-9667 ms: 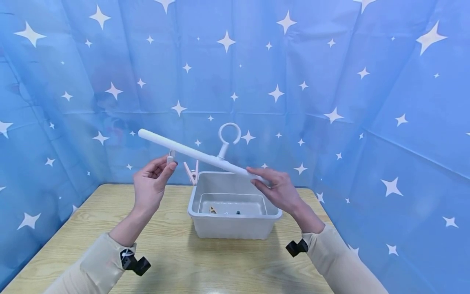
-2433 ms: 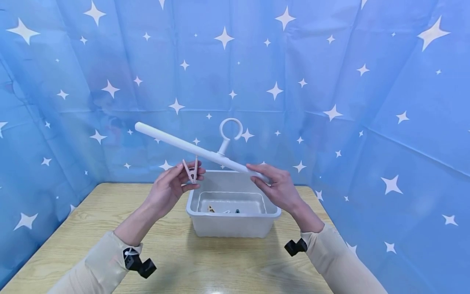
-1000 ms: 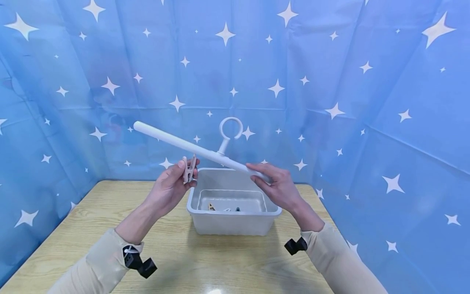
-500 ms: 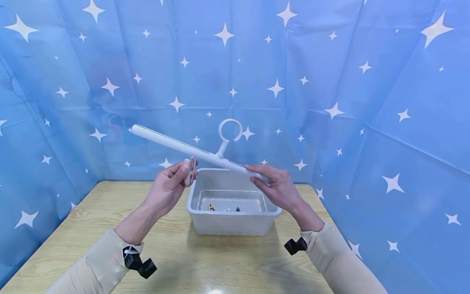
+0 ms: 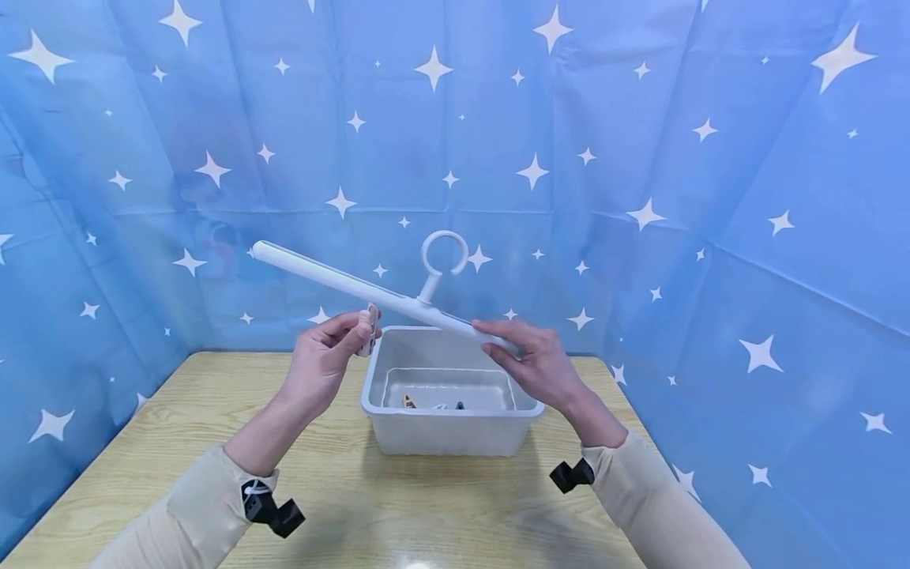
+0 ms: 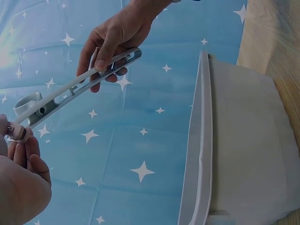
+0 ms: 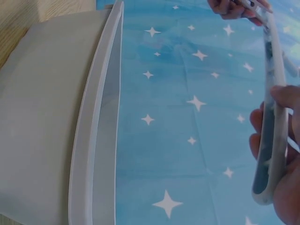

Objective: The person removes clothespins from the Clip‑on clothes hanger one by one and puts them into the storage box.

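Observation:
A white clothes hanger [image 5: 327, 274] with a straight bar and a ring-shaped hook [image 5: 445, 254] is held tilted above the bin, its left end higher. My right hand [image 5: 533, 356] grips the bar's lower right end, thumb on the near side. My left hand [image 5: 321, 359] pinches a pale pink clothespin [image 5: 369, 330] just under the bar, left of the hook. The fingers cover part of the clothespin, and I cannot tell whether it is fixed to the bar. In the left wrist view, the hanger [image 6: 93, 79] shows a slotted, hollow underside, with the clothespin [image 6: 18, 131] beside it.
A light grey plastic bin [image 5: 455, 435] stands on the wooden table [image 5: 320, 482] below the hanger. Several small items lie inside, one of them a yellowish piece [image 5: 408, 401]. A blue curtain [image 5: 455, 158] with white stars surrounds the table's back and sides.
Earlier the left hand pinched a small pale piece farther left under the bar; it then moved right to the clothespin. The clothespin's spread handles came together, and it turned edge-on. The bar rolled slightly.

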